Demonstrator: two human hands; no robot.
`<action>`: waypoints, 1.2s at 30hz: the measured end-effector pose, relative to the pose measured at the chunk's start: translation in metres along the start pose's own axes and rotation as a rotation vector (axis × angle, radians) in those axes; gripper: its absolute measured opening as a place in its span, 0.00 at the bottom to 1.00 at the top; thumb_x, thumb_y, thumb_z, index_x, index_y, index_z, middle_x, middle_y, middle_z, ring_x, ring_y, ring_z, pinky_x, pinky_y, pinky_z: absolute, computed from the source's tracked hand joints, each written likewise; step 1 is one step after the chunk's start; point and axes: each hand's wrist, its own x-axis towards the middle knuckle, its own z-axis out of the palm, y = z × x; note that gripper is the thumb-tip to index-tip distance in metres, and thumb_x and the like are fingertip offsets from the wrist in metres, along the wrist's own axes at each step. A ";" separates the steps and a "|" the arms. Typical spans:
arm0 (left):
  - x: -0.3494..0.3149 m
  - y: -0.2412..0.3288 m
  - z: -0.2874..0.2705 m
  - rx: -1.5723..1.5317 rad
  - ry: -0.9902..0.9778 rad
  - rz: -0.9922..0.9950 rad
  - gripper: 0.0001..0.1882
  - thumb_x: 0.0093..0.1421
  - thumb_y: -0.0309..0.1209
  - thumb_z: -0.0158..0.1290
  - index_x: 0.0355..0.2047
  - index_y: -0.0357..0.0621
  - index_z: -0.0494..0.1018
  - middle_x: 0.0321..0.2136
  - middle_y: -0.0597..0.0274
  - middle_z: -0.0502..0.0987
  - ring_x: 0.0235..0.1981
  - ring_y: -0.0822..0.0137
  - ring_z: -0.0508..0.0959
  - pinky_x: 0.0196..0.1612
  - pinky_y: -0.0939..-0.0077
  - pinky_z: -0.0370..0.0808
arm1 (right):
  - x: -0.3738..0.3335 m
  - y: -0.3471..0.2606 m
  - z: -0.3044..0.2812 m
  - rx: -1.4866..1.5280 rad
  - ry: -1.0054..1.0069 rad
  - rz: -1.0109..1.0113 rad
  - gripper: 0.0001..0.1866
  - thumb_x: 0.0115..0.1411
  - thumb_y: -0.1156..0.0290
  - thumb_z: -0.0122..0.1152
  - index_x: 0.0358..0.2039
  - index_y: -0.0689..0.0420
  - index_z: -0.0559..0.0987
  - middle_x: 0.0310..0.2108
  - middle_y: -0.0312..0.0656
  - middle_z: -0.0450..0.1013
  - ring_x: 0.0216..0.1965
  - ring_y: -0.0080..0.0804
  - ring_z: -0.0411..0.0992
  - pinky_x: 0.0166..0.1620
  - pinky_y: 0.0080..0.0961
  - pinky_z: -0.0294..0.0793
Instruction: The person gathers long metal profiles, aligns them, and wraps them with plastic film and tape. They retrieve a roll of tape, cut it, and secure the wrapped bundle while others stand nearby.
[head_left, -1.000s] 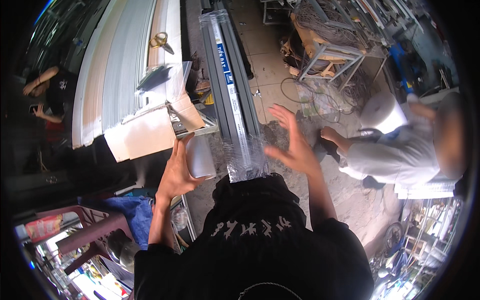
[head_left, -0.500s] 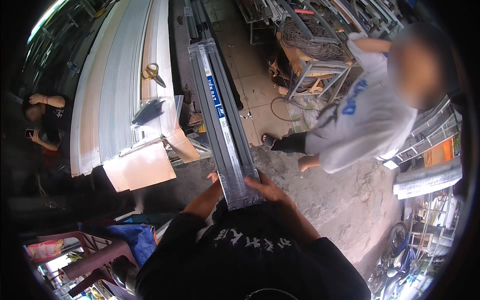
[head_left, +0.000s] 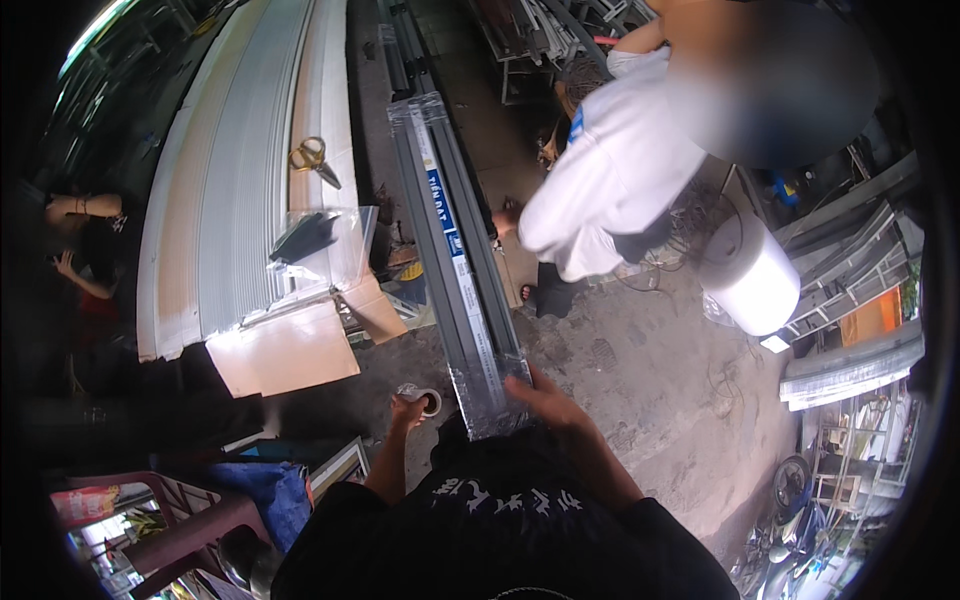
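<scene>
Head view: the bundle (head_left: 436,290) consists of long, straight, dark-grey profiles with lengthwise grooves, its near end against the person's black shirt (head_left: 500,530); glossy, wrinkled clear film wraps that near end, with another band at the far end. Right hand (head_left: 545,402) grasps the bundle's right edge near the wrapped end, thumb laid on top; its other fingers are mostly hidden. Left hand (head_left: 405,412), just left of the bundle's near end, is closed on a tape roll (head_left: 432,403), a ring with a dark core opening. Left of the bundle: pale ribbed strips (head_left: 245,180) with tan cardboard (head_left: 285,345) at their end, gold-handled scissors (head_left: 313,160) on top. Right of it: a thick white roll (head_left: 755,275). Writing: a narrow white label (head_left: 462,275) with a blue printed section runs along the bundle; white characters mark the shirt.
</scene>
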 end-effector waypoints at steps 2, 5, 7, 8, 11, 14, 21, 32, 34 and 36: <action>-0.018 -0.009 -0.008 -0.003 0.089 -0.061 0.60 0.54 0.41 0.73 0.74 0.24 0.48 0.67 0.34 0.65 0.29 0.54 0.88 0.28 0.61 0.88 | 0.007 -0.003 0.003 0.111 0.012 0.074 0.39 0.76 0.51 0.63 0.77 0.59 0.63 0.63 0.47 0.75 0.63 0.36 0.73 0.66 0.36 0.71; -0.043 -0.032 -0.014 -0.027 0.106 -0.122 0.59 0.55 0.39 0.73 0.75 0.27 0.47 0.68 0.35 0.63 0.31 0.53 0.88 0.32 0.58 0.89 | 0.020 -0.004 0.007 -0.050 0.082 -0.094 0.40 0.75 0.48 0.64 0.75 0.62 0.65 0.63 0.50 0.75 0.64 0.37 0.73 0.67 0.35 0.70; -0.060 -0.054 -0.014 -0.025 0.078 -0.168 0.60 0.55 0.39 0.73 0.75 0.28 0.46 0.68 0.36 0.62 0.32 0.52 0.88 0.34 0.56 0.89 | 0.024 -0.003 0.008 -0.107 0.120 -0.135 0.40 0.74 0.48 0.65 0.74 0.64 0.67 0.64 0.51 0.75 0.65 0.39 0.72 0.68 0.34 0.69; -0.068 -0.066 -0.013 -0.012 0.067 -0.197 0.61 0.54 0.39 0.73 0.76 0.29 0.46 0.69 0.37 0.61 0.33 0.52 0.88 0.36 0.54 0.89 | 0.023 -0.001 0.008 -0.140 0.125 -0.142 0.40 0.74 0.48 0.65 0.74 0.64 0.67 0.64 0.52 0.75 0.65 0.40 0.73 0.68 0.35 0.70; -0.101 -0.108 0.003 0.015 0.172 -0.202 0.55 0.56 0.41 0.73 0.70 0.29 0.48 0.46 0.39 0.81 0.28 0.54 0.88 0.34 0.52 0.90 | 0.014 0.005 0.006 -0.209 0.142 -0.154 0.41 0.73 0.47 0.66 0.74 0.64 0.67 0.64 0.53 0.76 0.65 0.42 0.74 0.68 0.38 0.70; -0.129 -0.147 0.015 -0.126 0.128 -0.240 0.62 0.52 0.42 0.76 0.74 0.31 0.46 0.70 0.38 0.57 0.31 0.50 0.87 0.35 0.50 0.90 | -0.003 0.017 0.003 -0.244 0.116 -0.164 0.42 0.71 0.46 0.67 0.73 0.64 0.67 0.63 0.55 0.77 0.64 0.44 0.75 0.68 0.41 0.71; -0.192 -0.242 0.054 -0.254 0.234 -0.323 0.61 0.51 0.43 0.77 0.72 0.32 0.48 0.71 0.37 0.55 0.45 0.40 0.87 0.41 0.45 0.92 | -0.051 0.063 0.002 -0.163 0.024 -0.171 0.41 0.72 0.48 0.67 0.72 0.65 0.67 0.63 0.56 0.75 0.65 0.45 0.74 0.68 0.40 0.71; -0.219 -0.328 0.091 0.052 0.332 -0.214 0.64 0.45 0.58 0.77 0.70 0.26 0.61 0.69 0.32 0.68 0.72 0.37 0.68 0.72 0.55 0.72 | -0.137 0.139 -0.006 -0.043 0.060 -0.018 0.40 0.72 0.54 0.69 0.74 0.64 0.65 0.67 0.50 0.71 0.68 0.40 0.69 0.69 0.38 0.69; -0.224 -0.327 0.098 -0.002 0.363 -0.187 0.63 0.46 0.56 0.76 0.72 0.29 0.58 0.69 0.32 0.66 0.71 0.35 0.68 0.72 0.54 0.72 | -0.145 0.155 -0.007 0.004 0.047 -0.030 0.39 0.72 0.55 0.68 0.74 0.64 0.65 0.67 0.50 0.71 0.68 0.40 0.70 0.69 0.38 0.70; -0.231 -0.330 0.102 -0.037 0.366 -0.158 0.63 0.47 0.54 0.76 0.72 0.30 0.57 0.69 0.32 0.64 0.71 0.35 0.68 0.72 0.53 0.72 | -0.158 0.169 -0.008 0.040 0.022 -0.059 0.37 0.74 0.57 0.67 0.73 0.63 0.65 0.65 0.48 0.72 0.65 0.39 0.73 0.66 0.38 0.74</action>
